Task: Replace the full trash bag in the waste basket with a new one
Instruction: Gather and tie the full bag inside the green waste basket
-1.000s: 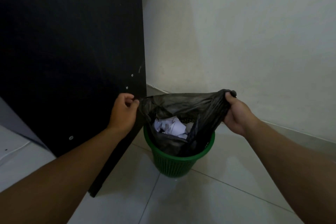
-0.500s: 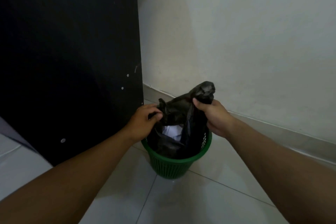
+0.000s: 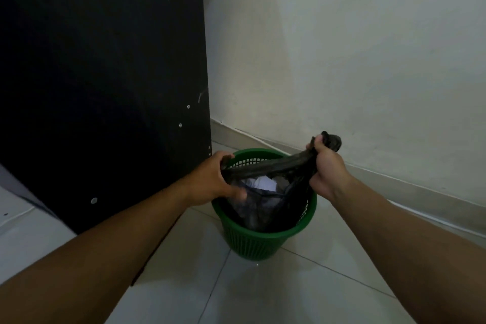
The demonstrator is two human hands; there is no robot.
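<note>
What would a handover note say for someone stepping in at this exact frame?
Left hand: shut on one gathered edge of the black trash bag, over the near-left rim.
Right hand: shut on the other gathered end, raised above the far-right rim.
The bag sits inside the green waste basket on the tiled floor, white paper showing through its mouth.
Done: bag top pulled off the rim and bunched.
Left: tie or close it, lift it out, fit a new bag; none is in view.

- We cannot see the bag's lower part, sunk inside the basket.
- White paper shows through only partly.
- The black panel runs off the top and left edges.
- Our left fingertips blur.
</note>
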